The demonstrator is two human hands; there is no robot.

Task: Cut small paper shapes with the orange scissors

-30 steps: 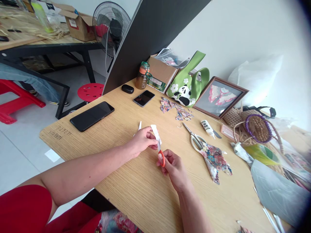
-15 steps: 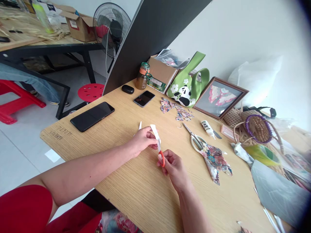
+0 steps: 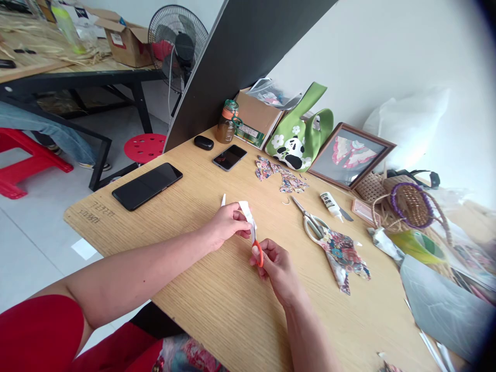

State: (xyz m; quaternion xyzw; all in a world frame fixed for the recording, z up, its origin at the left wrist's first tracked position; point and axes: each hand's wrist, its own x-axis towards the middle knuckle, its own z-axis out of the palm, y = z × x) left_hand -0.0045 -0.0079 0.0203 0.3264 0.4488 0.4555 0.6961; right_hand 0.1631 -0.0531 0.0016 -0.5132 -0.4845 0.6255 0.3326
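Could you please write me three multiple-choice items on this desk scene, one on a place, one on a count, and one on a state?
1. Where do the large pale-handled scissors lie?
A. on the red stool
B. on the wooden table beside the floral fabric piece
C. inside the green panda bag

2. How many black phones lie screen-up on the wooden table?
A. one
B. two
C. four

3. What is the right hand doing?
A. resting flat and empty
B. gripping small orange-handled scissors
C. lifting the glue bottle

Answers: 1 B, their handles touch the fabric's edge; 2 B, a large phone and a small phone; 3 B, the blades meet the white paper strip that the left hand pinches.
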